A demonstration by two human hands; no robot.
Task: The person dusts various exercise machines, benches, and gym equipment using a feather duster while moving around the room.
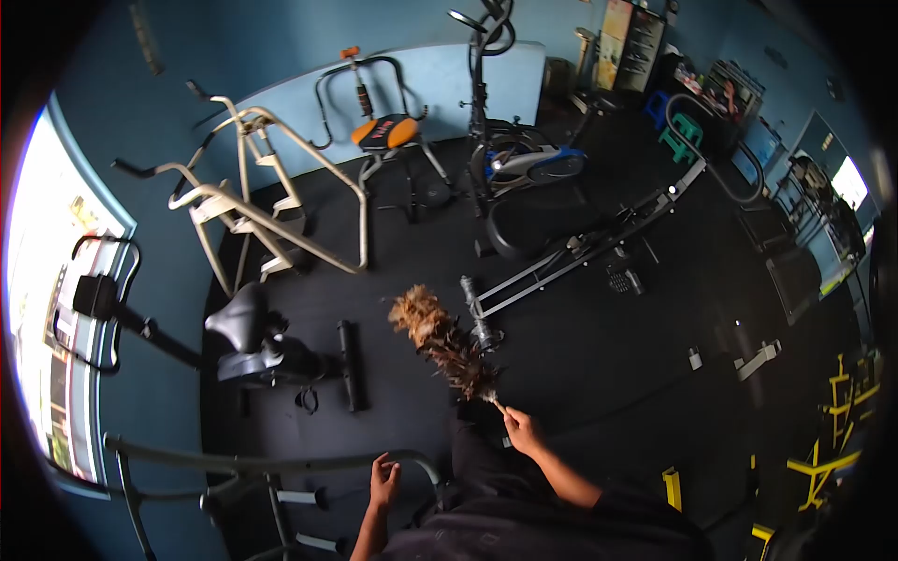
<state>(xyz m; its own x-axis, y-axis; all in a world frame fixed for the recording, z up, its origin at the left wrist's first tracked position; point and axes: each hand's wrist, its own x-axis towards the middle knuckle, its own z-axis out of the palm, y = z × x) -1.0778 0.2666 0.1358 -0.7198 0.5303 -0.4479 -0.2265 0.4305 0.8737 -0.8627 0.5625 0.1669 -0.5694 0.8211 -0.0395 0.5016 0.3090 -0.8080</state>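
A brown feather duster [441, 344] points up and to the left over the dark floor, its handle in my right hand [524, 431], whose fingers are wrapped round it. Lower and to the left, my left hand [384, 480] is raised near the curved grey rail [309, 462], with its fingers apart and slightly bent and nothing in it. Whether it touches the rail I cannot tell. Beyond the duster's feathers lies the end of a long metal rail machine [552, 257].
An exercise bike [245, 323] stands at the left by the window. Further back are a beige walker frame [281, 220], an orange and black seat [384, 133] and an elliptical machine [524, 159]. Yellow frames [823, 465] stand at the right, and a green stool [684, 136] at the back.
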